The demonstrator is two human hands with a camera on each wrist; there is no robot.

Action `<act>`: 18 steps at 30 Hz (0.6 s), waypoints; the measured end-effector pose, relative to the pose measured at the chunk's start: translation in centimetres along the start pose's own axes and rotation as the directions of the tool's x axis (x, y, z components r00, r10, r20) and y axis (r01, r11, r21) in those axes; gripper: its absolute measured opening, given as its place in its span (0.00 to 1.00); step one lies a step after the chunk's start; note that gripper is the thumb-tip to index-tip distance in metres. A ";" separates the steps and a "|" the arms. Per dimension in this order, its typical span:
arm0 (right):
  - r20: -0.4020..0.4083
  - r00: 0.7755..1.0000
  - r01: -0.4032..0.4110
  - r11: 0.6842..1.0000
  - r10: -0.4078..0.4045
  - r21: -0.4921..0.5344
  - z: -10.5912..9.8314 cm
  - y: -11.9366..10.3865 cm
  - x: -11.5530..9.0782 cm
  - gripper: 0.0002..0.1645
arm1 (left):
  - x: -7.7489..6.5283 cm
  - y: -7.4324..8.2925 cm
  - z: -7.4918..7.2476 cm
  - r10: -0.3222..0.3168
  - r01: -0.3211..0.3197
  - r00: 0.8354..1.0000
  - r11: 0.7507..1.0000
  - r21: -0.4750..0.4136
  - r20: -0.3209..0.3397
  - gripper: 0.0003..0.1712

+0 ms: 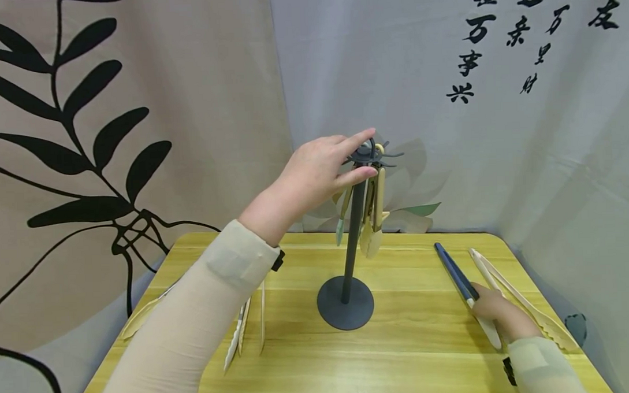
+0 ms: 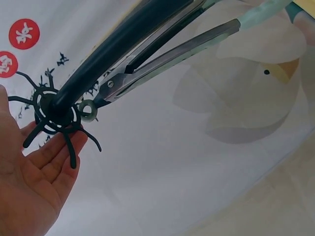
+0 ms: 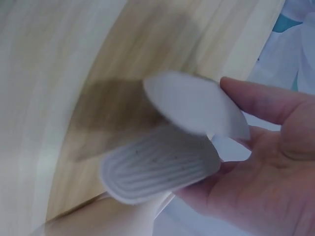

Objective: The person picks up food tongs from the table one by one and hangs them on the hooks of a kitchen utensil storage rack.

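Observation:
A dark grey stand with a round base and a ring of hooks on top stands upright on the table. My left hand is at its top, with extended fingers around the hooks, and touches them. Tongs with metal arms and a mint tip hang by a loop from one hook; yellowish tongs hang beside them. At the right, my right hand grips blue-handled tongs near their white ends. In the right wrist view, those ends are spread apart, one ridged inside.
Cream tongs lie along the table's right edge, beside my right hand. On the left part of the wooden table lie more tongs and a cream utensil, partly hidden by my left sleeve. Printed cloth hangs behind the table.

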State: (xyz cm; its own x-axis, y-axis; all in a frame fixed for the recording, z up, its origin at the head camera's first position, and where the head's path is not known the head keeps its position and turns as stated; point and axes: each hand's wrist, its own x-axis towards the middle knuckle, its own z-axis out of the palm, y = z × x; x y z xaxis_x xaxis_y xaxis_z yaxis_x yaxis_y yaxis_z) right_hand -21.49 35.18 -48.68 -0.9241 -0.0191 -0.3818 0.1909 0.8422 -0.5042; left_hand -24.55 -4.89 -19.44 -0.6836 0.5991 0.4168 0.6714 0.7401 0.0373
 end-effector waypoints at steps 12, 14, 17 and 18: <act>-0.021 1.000 -0.021 0.994 0.023 0.108 -0.1 -1.0 -0.1 0.42 | 0.1 0.1 0.1 -0.002 0.002 1.000 1.000 0.010 -0.009 0.40; -0.032 0.999 -0.014 0.991 0.019 0.134 -0.2 -1.3 -0.2 0.42 | 0.1 0.1 0.1 -0.003 0.003 1.000 1.000 0.010 -0.009 0.40; -0.049 0.999 0.024 0.988 -0.017 0.151 -0.4 -1.7 -0.5 0.41 | 0.1 0.1 0.1 -0.004 0.004 1.000 1.000 0.008 -0.011 0.40; -0.056 0.998 0.045 0.988 -0.037 0.149 -0.4 -1.9 -0.6 0.41 | 0.2 0.1 0.1 -0.004 0.004 1.000 1.000 0.007 -0.011 0.40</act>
State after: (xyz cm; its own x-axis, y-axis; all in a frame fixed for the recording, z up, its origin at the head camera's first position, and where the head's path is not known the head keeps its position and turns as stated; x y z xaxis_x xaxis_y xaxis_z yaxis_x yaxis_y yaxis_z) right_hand -21.45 33.85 -47.16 -0.9478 -0.0201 -0.3184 0.1960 0.7507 -0.6309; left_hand -24.60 -4.66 -19.49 -0.6832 0.5924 0.4271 0.6663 0.7449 0.0327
